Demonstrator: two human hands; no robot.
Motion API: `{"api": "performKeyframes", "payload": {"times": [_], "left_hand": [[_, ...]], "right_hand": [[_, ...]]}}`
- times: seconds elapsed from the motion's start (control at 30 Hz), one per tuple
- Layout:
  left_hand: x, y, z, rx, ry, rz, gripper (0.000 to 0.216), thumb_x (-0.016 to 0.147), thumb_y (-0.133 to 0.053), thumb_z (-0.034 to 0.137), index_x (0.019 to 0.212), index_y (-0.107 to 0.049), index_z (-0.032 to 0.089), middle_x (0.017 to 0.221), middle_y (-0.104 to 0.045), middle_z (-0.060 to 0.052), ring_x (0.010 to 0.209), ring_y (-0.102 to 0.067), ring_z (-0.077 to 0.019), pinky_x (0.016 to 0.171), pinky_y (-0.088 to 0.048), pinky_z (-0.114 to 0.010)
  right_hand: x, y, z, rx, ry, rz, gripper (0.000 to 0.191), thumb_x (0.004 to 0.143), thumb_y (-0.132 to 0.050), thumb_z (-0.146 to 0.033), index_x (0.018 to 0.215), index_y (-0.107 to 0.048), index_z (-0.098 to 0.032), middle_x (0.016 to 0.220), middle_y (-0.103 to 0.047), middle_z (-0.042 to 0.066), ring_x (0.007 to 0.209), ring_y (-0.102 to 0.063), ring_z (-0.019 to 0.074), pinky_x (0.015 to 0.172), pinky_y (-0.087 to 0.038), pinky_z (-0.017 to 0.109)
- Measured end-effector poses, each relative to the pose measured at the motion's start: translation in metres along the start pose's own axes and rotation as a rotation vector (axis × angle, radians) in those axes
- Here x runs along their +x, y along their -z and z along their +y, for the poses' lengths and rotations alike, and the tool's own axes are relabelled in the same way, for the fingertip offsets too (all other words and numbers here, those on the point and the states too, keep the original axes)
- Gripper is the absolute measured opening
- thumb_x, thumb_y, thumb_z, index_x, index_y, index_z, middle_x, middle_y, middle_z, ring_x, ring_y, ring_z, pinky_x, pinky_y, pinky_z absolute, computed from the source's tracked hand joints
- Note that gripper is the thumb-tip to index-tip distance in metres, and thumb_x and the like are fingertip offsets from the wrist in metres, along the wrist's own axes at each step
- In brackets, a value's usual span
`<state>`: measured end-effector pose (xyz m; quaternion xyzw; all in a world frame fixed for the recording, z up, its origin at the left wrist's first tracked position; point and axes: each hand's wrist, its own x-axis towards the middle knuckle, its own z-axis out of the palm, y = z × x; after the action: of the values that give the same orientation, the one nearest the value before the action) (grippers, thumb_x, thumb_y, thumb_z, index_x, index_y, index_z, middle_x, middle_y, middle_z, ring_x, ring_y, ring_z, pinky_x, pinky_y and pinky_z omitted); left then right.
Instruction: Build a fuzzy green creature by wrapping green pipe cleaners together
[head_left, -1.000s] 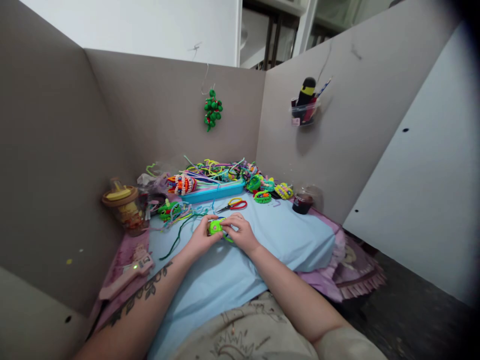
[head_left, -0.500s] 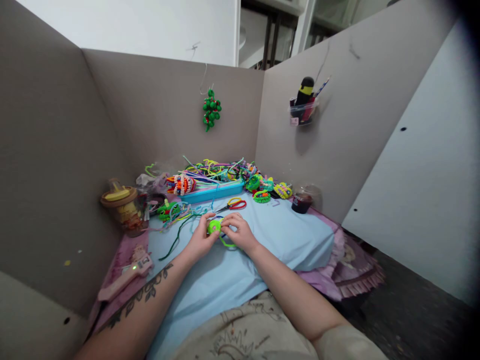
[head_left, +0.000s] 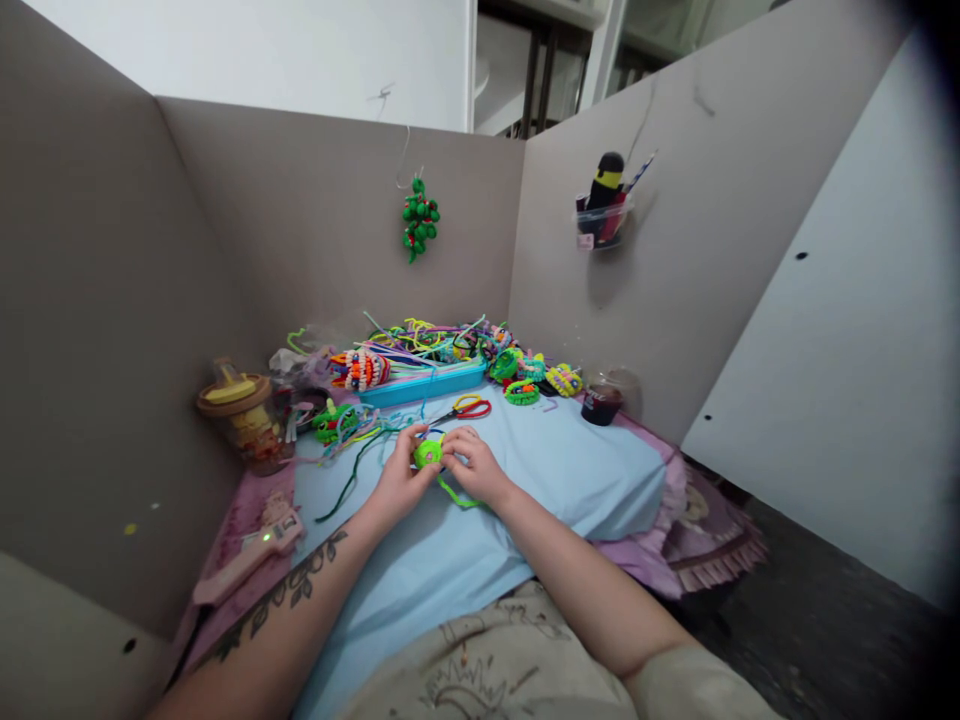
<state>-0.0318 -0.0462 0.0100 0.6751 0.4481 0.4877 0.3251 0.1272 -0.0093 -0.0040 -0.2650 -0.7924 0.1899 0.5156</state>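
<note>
Between my hands is a small round coil of bright lime-green pipe cleaner (head_left: 427,454), its loose tail hanging toward me over the light blue cloth (head_left: 555,440). My left hand (head_left: 405,468) grips the coil from the left, thumb at its lower edge. The fingers of my right hand (head_left: 474,466) are pinched at the coil's right side. What exactly lies between those fingertips is partly hidden. A dark blue strand shows just behind the coil. Just beyond my hands lie scissors (head_left: 471,406) with red and yellow handles. A dark green pipe cleaner (head_left: 351,486) rests left of my left hand.
Behind the scissors is a blue tray (head_left: 424,386) piled with coloured pipe cleaners. Several finished pipe-cleaner pieces sit beside it. A lidded cup (head_left: 244,415) and a pink glue gun (head_left: 251,560) stand left, a dark drink cup (head_left: 601,402) right. Grey panels (head_left: 337,220) enclose the table.
The lime-green tail has shifted slightly right and lower below my right hand. Both hands keep nearly the same hold, and the view has moved a little.
</note>
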Motion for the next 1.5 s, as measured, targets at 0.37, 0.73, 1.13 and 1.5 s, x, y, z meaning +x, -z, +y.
{"api": "performKeyframes", "payload": {"times": [0.37,0.73,1.13,1.5], "left_hand": [[0.001,0.001,0.013,-0.035,-0.043,0.211,0.047,0.071,-0.065,0.023,0.113,-0.045,0.020,0.089,-0.055,-0.002,0.076,-0.056,-0.0145,0.066,-0.045,-0.026],[0.007,0.010,0.009,-0.066,-0.024,0.420,0.046,0.069,-0.067,0.027,0.109,-0.044,0.021,0.090,-0.053,-0.002,0.078,-0.056,-0.0140,0.069,-0.045,-0.026],[0.013,0.011,0.003,-0.141,0.113,0.470,0.046,0.064,-0.070,0.030,0.101,-0.043,0.021,0.088,-0.053,-0.001,0.070,-0.056,-0.0128,0.057,-0.047,-0.023],[0.015,0.015,0.012,-0.621,0.389,0.330,0.054,0.054,-0.077,0.025,0.098,-0.047,0.018,0.075,-0.058,0.002,0.061,-0.057,-0.0098,0.055,-0.044,-0.021]], "right_hand": [[-0.002,-0.002,-0.003,-0.033,0.002,0.065,0.036,0.077,-0.060,-0.020,0.113,-0.058,-0.022,0.104,-0.046,0.008,0.101,-0.049,0.0203,0.091,-0.043,0.037],[-0.004,-0.010,0.001,-0.036,-0.088,-0.129,0.014,0.081,-0.055,-0.018,0.093,-0.062,-0.021,0.081,-0.064,0.002,0.076,-0.058,0.0149,0.074,-0.045,0.027],[-0.003,0.000,-0.008,0.052,-0.052,0.087,0.020,0.085,-0.049,-0.028,0.074,-0.063,-0.020,0.069,-0.061,0.004,0.072,-0.056,0.0172,0.072,-0.046,0.032],[0.004,0.001,0.014,0.618,-0.438,0.213,0.022,0.076,-0.059,-0.038,0.085,-0.064,-0.019,0.071,-0.065,0.003,0.062,-0.059,0.0141,0.058,-0.048,0.026]]}}
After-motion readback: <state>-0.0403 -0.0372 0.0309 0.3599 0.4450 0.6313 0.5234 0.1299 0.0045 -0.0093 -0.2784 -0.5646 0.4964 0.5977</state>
